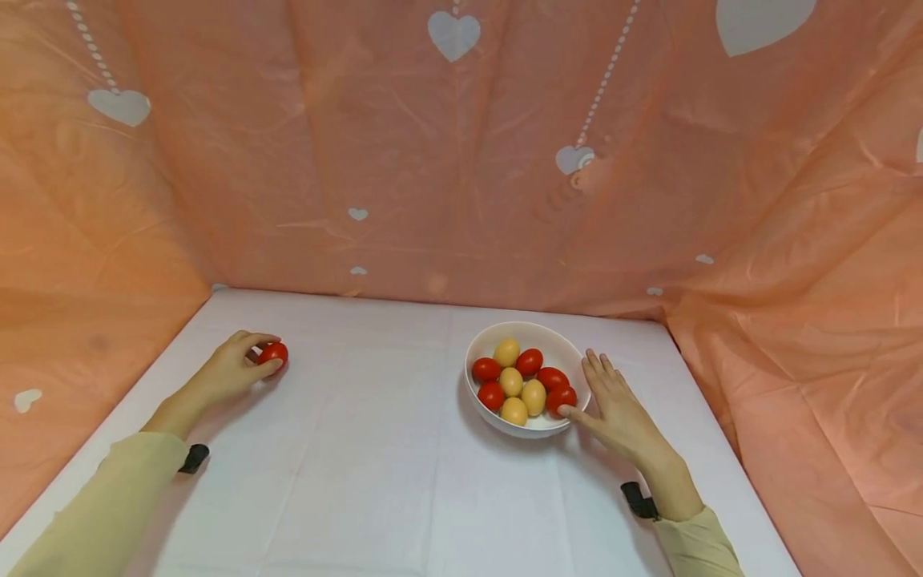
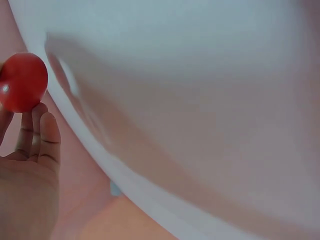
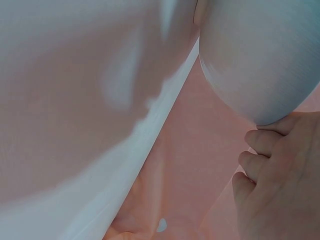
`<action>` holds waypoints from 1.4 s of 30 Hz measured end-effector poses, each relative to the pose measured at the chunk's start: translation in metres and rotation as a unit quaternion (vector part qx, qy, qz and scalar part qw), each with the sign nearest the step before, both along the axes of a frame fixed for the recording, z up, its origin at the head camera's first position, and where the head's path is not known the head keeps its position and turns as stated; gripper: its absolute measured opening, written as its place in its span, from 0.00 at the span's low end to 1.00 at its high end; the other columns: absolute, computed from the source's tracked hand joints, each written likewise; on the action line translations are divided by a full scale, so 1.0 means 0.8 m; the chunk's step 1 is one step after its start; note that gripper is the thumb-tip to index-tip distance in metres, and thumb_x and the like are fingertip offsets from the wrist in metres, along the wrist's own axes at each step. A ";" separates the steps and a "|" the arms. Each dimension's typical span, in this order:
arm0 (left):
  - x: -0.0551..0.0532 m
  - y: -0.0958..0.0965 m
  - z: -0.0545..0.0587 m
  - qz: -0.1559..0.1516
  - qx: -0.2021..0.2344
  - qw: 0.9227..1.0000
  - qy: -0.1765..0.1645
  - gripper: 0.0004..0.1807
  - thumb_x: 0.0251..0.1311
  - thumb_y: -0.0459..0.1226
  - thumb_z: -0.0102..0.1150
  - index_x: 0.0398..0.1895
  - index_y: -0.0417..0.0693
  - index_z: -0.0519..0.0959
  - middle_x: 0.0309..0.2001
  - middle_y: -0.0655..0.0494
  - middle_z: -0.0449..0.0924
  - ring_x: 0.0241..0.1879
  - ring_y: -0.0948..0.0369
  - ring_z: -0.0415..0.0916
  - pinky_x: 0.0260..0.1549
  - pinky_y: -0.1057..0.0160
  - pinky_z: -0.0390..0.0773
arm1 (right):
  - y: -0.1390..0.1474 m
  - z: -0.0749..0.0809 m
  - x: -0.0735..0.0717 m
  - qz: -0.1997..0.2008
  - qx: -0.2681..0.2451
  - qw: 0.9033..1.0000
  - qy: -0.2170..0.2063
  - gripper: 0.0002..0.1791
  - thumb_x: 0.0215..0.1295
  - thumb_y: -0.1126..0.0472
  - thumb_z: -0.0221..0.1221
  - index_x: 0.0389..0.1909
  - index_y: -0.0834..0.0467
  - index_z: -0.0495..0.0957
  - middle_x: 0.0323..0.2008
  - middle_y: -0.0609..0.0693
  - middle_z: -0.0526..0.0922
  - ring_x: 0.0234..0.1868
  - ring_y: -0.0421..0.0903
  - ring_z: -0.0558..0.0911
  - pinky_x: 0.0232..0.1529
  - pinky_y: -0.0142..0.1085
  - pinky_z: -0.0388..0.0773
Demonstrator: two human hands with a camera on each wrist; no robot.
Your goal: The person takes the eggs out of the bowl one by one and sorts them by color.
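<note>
My left hand (image 1: 232, 369) pinches a red egg (image 1: 274, 354) between thumb and fingers, over the left part of the table. In the left wrist view the glossy red egg (image 2: 25, 82) shows above the fingertips. To the right stands a white bowl (image 1: 530, 431) with several red eggs (image 1: 530, 362) and several pale yellow eggs (image 1: 534, 396) in it. My right hand (image 1: 622, 413) touches the bowl's right side with fingers extended, its thumb at the rim. In the right wrist view those fingers (image 3: 262, 143) lie by the bowl's outer wall (image 3: 260, 60).
A white cloth (image 1: 360, 449) covers the table. An orange-pink curtain (image 1: 404, 144) with pale hearts hangs behind it and along both sides. Dark wrist bands (image 1: 638, 501) show at both forearms, below light yellow sleeves (image 1: 108, 501).
</note>
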State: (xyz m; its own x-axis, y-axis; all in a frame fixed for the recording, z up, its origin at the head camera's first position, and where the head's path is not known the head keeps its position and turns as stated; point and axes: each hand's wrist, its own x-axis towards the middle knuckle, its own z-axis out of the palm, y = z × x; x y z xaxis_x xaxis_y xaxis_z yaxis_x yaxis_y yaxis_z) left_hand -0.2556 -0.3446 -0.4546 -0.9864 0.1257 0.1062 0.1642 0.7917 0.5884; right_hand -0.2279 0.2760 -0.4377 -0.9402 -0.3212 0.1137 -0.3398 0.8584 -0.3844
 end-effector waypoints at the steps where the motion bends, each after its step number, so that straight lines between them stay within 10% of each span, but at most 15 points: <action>1: 0.000 -0.003 0.000 0.001 -0.005 1.000 -0.004 0.28 0.68 0.39 0.66 0.66 0.33 0.74 0.53 0.36 0.73 0.48 0.44 0.74 0.36 0.64 0.80 | 0.000 0.000 0.000 0.000 0.001 1.000 0.002 0.57 0.68 0.35 0.62 0.80 0.69 0.51 0.82 0.65 0.48 0.82 0.65 0.44 0.78 0.62 0.43; 42: 0.004 -0.031 0.003 -0.001 -0.047 0.998 -0.035 0.33 0.75 0.43 0.58 0.69 0.23 0.66 0.54 0.27 0.69 0.49 0.37 0.73 0.49 0.40 0.80 | -0.001 0.001 0.002 0.004 0.002 1.000 0.004 0.56 0.69 0.35 0.62 0.80 0.70 0.51 0.82 0.65 0.48 0.82 0.66 0.44 0.78 0.63 0.43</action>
